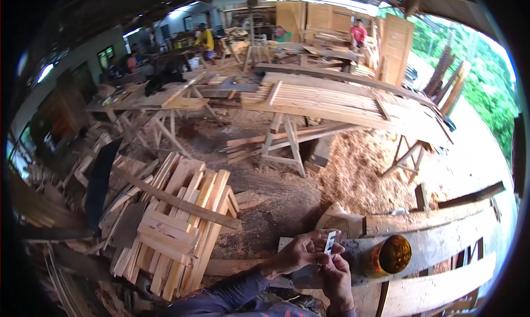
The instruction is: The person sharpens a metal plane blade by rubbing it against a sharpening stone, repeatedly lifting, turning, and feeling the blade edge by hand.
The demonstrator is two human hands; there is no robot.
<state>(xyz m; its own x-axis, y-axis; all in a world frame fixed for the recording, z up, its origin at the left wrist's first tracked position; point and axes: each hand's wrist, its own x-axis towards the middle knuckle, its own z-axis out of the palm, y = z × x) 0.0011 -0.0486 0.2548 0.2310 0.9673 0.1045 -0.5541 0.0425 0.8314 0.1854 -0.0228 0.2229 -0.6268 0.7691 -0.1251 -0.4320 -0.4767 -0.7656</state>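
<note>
My left hand (pixel 301 253) reaches in from the lower left in a dark sleeve, its fingers closed around a small white piece with black marks (pixel 329 243). Just below, my right hand (pixel 337 279) pinches at the lower end of the same piece, fingertips close to those of the left. Whether the piece is a packet or a card is too small to tell. To the right of both hands, an amber-stained round can (pixel 375 258) with an open top stands on a grey plank (pixel 436 232).
Stacked timber pieces (pixel 171 228) lie to my left, a long curved board across them. Ahead, a trestle table (pixel 331 108) bears slats, with wood shavings (pixel 359 173) heaped beneath. A person in yellow (pixel 205 40) and another in red (pixel 358 34) are farther back.
</note>
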